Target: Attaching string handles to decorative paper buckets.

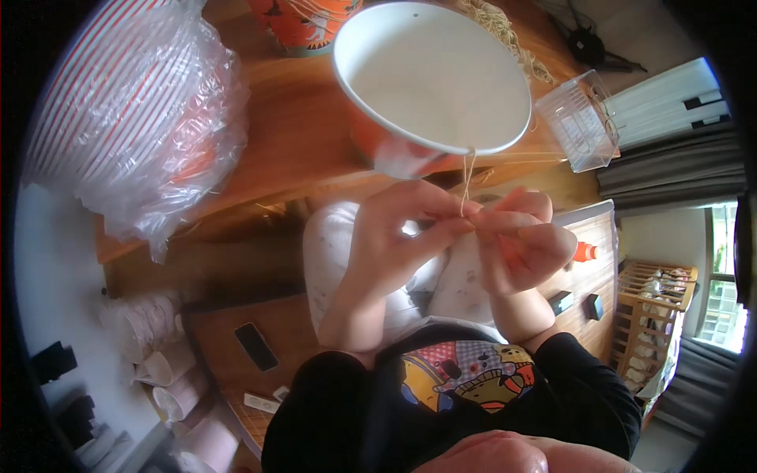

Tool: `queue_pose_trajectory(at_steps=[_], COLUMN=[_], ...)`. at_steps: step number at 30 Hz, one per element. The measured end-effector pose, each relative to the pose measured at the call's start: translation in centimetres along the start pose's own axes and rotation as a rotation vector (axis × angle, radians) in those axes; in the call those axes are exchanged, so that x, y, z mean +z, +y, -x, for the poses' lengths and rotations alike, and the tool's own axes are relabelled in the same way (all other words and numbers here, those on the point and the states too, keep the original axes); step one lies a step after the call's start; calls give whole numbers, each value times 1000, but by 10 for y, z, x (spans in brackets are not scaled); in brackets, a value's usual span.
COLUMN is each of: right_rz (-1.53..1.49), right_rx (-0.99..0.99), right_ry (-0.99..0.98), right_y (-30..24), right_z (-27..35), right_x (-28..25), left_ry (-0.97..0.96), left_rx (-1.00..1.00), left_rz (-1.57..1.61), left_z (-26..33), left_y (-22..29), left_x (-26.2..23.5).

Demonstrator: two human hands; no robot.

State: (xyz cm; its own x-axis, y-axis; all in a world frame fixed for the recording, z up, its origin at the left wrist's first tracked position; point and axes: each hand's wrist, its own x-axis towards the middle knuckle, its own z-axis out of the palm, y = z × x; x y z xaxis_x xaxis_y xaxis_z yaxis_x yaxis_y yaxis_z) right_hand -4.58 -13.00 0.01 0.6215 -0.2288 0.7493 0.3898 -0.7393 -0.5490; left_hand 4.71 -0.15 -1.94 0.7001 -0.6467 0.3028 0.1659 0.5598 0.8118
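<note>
A large paper cup (430, 75), white inside and orange outside, hangs tilted just above my hands with its mouth facing me. A thin beige string (467, 180) runs down from its near rim. My left hand (394, 244) and my right hand (524, 240) meet just under the cup, fingertips pinched together on the string's lower end. Both thumbs and forefingers press on the same spot.
A clear plastic bag of stacked striped cups (134, 110) lies on the wooden table (292, 134) at left. A clear plastic box (579, 118) sits at right, another orange cup (303, 24) at the top. More paper cups (169, 370) and a dark phone (256, 345) lie lower left.
</note>
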Motion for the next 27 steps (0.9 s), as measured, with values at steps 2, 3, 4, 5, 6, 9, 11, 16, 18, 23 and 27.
queue_pose_trajectory(at_steps=[2,3,4,5,6,9,11,16,18,23,27], right_rz=[-27,-61,-57,-63,-70,110,164,289,235,282,240], right_rx=[-35,-64,-67,-115,-162,-167,-168,-253,-252,-218,-260], right_ry=[40,96,82,124,165,-21,-51,-148,-95,-178,-152], right_y=[1,2,2,3,3,-2,-10,-14,-13,-23,-23], right_z=[-3,-5,-8,-11,-13,-21,-25,-33,-32,-43,-47], right_x=[4,6,11,17,19,8,9,8,12,13,15], left_ry=[64,81,90,103,116,181,223,348,365,401,402], left_rx=[-48,59,62,201,339,402,467,653,678,721,735], left_rz=[-164,-229,-218,-350,-484,-570,-633,-846,-877,-984,-1031], left_z=[1,1,0,0,0,1,2,2,4,6,7], left_y=[8,1,-2,-4,-5,-4,-3,2,2,7,11], left_x=[3,0,-3,-6,-8,-8,-8,-7,-7,-7,-6])
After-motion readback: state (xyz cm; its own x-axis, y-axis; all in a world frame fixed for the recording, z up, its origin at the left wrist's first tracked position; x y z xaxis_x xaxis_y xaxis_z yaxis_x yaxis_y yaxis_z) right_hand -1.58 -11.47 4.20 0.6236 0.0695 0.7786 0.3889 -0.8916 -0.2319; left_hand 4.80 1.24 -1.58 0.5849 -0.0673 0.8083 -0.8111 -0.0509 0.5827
